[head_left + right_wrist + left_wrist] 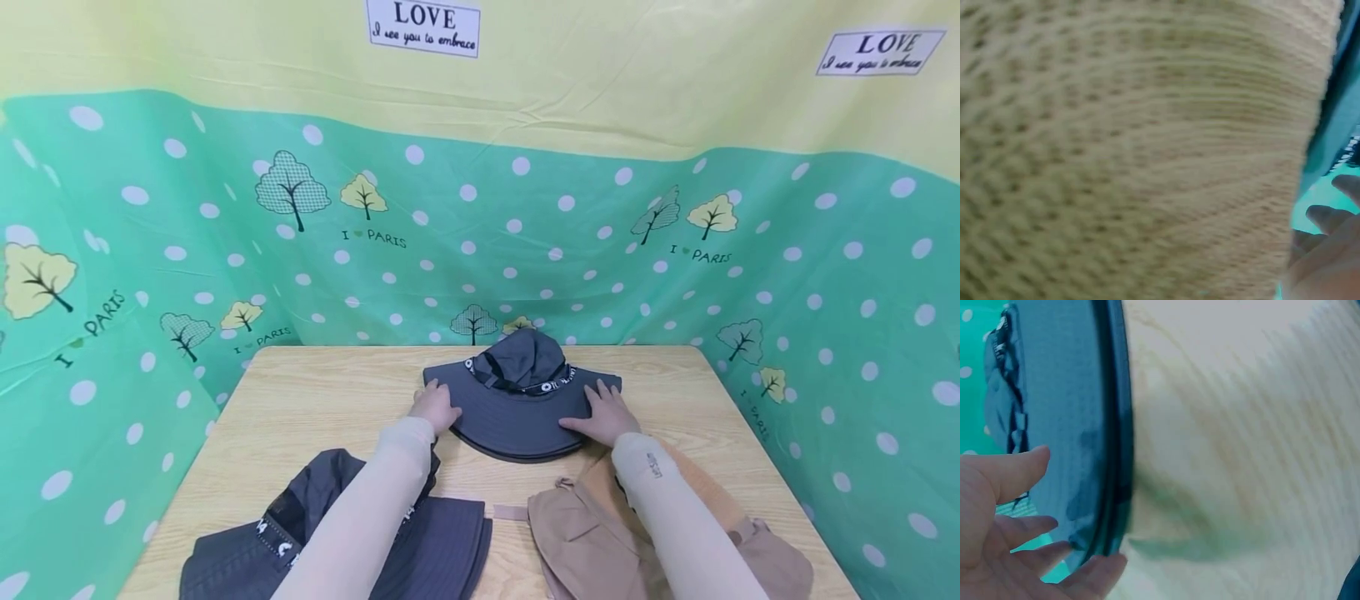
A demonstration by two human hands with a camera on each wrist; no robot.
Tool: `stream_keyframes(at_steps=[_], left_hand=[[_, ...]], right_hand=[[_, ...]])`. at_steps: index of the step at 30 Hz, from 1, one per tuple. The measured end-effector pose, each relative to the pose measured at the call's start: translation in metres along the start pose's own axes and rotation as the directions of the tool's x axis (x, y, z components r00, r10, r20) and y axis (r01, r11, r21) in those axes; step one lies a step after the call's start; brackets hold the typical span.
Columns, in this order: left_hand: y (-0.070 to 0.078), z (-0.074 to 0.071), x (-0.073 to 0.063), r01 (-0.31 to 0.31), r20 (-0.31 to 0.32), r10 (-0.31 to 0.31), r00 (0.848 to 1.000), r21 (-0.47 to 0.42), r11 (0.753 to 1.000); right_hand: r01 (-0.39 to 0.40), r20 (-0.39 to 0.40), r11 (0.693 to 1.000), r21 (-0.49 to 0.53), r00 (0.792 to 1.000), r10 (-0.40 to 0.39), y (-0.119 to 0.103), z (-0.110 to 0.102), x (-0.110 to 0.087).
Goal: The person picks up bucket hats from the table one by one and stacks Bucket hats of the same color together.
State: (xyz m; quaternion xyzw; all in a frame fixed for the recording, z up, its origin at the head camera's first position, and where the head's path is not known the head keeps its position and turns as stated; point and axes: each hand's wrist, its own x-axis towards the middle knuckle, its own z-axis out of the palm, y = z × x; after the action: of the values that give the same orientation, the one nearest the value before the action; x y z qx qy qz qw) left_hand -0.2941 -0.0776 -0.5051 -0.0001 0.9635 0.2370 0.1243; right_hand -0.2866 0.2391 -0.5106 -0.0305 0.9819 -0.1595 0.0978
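A dark grey bucket hat lies at the far middle of the table, its wide brim towards me and its crown creased behind a band with white lettering. My left hand, fingers spread, is at the brim's left edge. In the left wrist view that hand has its thumb over the brim and its fingertips by the layered edge. On the brim's right side my right hand rests with spread fingers. A tan woven surface fills most of the right wrist view, leaving part of the right hand at the edge.
Another dark hat lies at the near left, partly under my left forearm. At the near right, a brown hat with a tan woven part lies beneath my right forearm. A green polka-dot curtain surrounds the wooden table.
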Motion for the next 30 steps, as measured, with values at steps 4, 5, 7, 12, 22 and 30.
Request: stream_keyframes(at_steps=[4, 5, 7, 12, 22, 30], left_hand=[[0.001, -0.016, -0.002, -0.017, -0.037, 0.017, 0.999, -0.003, 1.000], [0.002, -0.021, -0.004, -0.021, -0.046, 0.020, 0.999, -0.010, 1.000], [0.004, -0.032, -0.006, -0.046, -0.072, 0.045, 0.996, -0.006, 0.999], [0.006, -0.061, -0.015, -0.141, -0.163, 0.142, 0.976, 0.013, 0.990], [-0.013, -0.114, -0.041, -0.187, -0.319, 0.213, 0.924, 0.110, 0.976], [-0.038, -0.130, -0.078, -0.146, -0.379, 0.193, 0.905, 0.149, 0.978]], right_hand=[[0.044, -0.074, 0.999, -0.002, 0.996, -0.044, -0.007, -0.008, 0.002], [0.056, -0.093, 0.998, -0.004, 0.994, -0.056, -0.008, -0.010, 0.003], [0.074, -0.128, 0.997, 0.001, 0.989, -0.073, -0.012, -0.016, 0.005], [0.105, -0.191, 0.994, 0.036, 0.977, -0.096, -0.023, -0.038, 0.002], [0.134, -0.288, 0.991, 0.028, 0.950, -0.121, -0.032, -0.082, -0.022], [0.158, -0.315, 0.987, 0.039, 0.939, -0.138, -0.032, -0.097, -0.058]])
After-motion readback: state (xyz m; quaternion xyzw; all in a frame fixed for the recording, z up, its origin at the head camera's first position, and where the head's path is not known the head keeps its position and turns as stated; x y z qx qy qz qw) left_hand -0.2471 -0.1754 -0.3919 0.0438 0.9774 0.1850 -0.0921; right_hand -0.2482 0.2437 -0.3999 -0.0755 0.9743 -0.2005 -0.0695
